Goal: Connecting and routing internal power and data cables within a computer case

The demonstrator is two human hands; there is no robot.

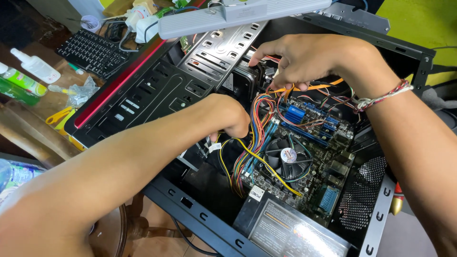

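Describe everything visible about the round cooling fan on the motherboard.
The cooling fan is round and black, with curved blades around a hub bearing a pale round sticker. It lies flat on the green motherboard inside the open case. Yellow and coloured wires run along its left edge. Neither hand touches it.

A worn brown wooden table [28,121] carries an open black computer case [143,95] lying on its side, which takes up most of the surface. Toward the far left corner a black keyboard [93,51] lies just beside the case's red-trimmed edge. Near the left edge lie a green bottle [19,85] and a clear spray bottle [35,66], close together. Between them and the case sit a crumpled clear plastic bag [81,91] and a yellow-handled tool [59,115]. White plugs and cables [138,21] are heaped at the far edge.
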